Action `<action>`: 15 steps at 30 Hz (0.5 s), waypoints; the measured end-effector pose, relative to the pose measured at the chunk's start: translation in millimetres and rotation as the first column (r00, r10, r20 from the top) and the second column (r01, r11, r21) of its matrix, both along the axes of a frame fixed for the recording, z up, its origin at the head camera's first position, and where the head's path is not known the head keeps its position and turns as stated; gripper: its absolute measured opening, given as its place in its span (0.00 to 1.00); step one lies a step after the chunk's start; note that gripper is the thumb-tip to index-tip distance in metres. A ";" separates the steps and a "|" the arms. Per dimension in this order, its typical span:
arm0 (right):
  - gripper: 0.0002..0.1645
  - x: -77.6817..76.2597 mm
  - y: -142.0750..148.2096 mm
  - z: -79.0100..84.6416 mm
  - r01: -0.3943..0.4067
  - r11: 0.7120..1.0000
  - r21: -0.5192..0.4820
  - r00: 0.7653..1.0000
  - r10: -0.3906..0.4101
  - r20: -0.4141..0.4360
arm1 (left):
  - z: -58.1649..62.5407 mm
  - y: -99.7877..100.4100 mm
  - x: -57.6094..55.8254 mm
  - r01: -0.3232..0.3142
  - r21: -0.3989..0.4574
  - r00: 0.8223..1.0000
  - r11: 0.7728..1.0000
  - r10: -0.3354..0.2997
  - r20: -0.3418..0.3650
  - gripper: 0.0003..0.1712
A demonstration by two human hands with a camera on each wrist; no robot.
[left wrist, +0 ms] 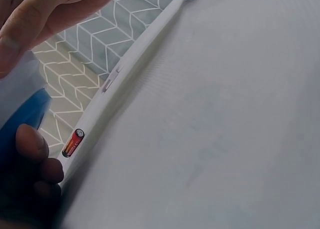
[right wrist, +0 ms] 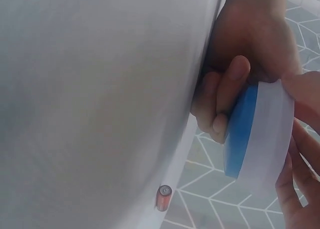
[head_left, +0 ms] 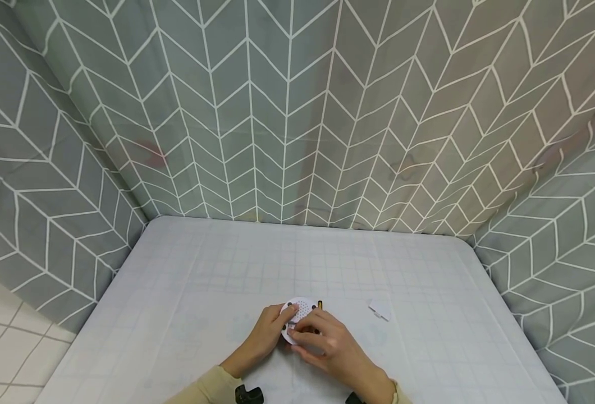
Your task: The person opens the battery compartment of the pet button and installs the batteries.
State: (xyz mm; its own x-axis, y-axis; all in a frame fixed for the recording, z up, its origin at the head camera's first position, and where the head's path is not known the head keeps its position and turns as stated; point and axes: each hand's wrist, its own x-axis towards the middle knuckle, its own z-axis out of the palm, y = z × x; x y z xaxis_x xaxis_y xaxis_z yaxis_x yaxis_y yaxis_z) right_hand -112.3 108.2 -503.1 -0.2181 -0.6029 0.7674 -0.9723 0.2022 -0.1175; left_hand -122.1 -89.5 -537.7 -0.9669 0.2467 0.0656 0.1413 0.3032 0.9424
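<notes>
A round device, white with a blue underside, [head_left: 303, 306] is held just in front of me; its white face has a patch of small holes. My left hand [head_left: 267, 330] grips it from the left, thumb on the white face, other fingers curled under the blue side [right wrist: 241, 134]. With bent fingers, my right hand [head_left: 330, 339] holds the device's near right part, its fingertips at a slot in the white face. Whether a small part sits between those fingertips is hidden. A red-and-black battery [left wrist: 73, 143] lies on the table beyond the device.
On the white-clothed table [head_left: 216, 269], a small flat white piece [head_left: 380, 310] lies to the right of my hands. Grey curtains [head_left: 287, 112] with white zigzag lines stand behind the table and along both sides. Tiled floor [head_left: 14, 342] shows at the lower left.
</notes>
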 end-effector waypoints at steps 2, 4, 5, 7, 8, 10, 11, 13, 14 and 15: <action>0.16 0.2 -0.2 0.2 0.014 1.000 0.006 1.000 -0.014 0.005 | 0.4 -0.6 -0.7 0.001 0.009 1.000 1.000 -0.001 0.017 0.25; 0.18 -1.0 -0.1 1.3 0.033 0.999 0.011 0.999 -0.033 0.025 | 2.2 -0.8 -2.8 0.001 0.025 1.000 1.000 -0.002 0.030 0.26; 0.18 -2.0 -0.1 2.0 0.041 0.999 0.014 0.999 -0.042 0.034 | 3.4 -1.0 -4.1 0.003 0.040 0.999 0.999 -0.004 0.033 0.26; 0.18 -3.9 -0.1 3.3 0.050 0.999 0.015 0.997 -0.051 0.050 | 5.5 -1.3 -6.3 0.006 0.055 1.000 0.998 -0.007 0.030 0.26; 0.17 -4.6 -0.1 3.9 0.051 0.999 0.014 0.997 -0.052 0.056 | 6.1 -1.5 -6.9 0.008 0.061 0.999 0.998 -0.010 0.030 0.25; 0.17 -4.9 0.0 4.2 0.043 0.999 0.009 0.997 -0.043 0.067 | 6.2 -1.6 -6.9 0.015 0.064 0.999 0.998 -0.017 0.031 0.25; 0.16 -4.4 0.1 4.0 0.035 0.999 0.005 0.997 -0.036 0.072 | 5.9 -1.7 -6.0 0.017 0.066 0.999 0.998 -0.019 0.034 0.25; 0.16 -2.6 0.2 3.2 0.023 1.000 -0.006 0.997 -0.022 0.080 | 4.6 -1.8 -3.3 0.021 0.058 0.999 0.998 -0.023 0.040 0.24; 0.17 -1.6 0.3 2.6 0.021 1.000 -0.014 0.996 -0.019 0.084 | 4.0 -1.7 -1.7 0.024 0.065 0.998 0.998 -0.027 0.049 0.24; 0.17 -0.6 0.3 2.1 0.018 1.000 -0.025 0.996 -0.016 0.088 | 3.4 -1.7 -0.1 0.026 0.075 0.998 0.997 -0.031 0.058 0.24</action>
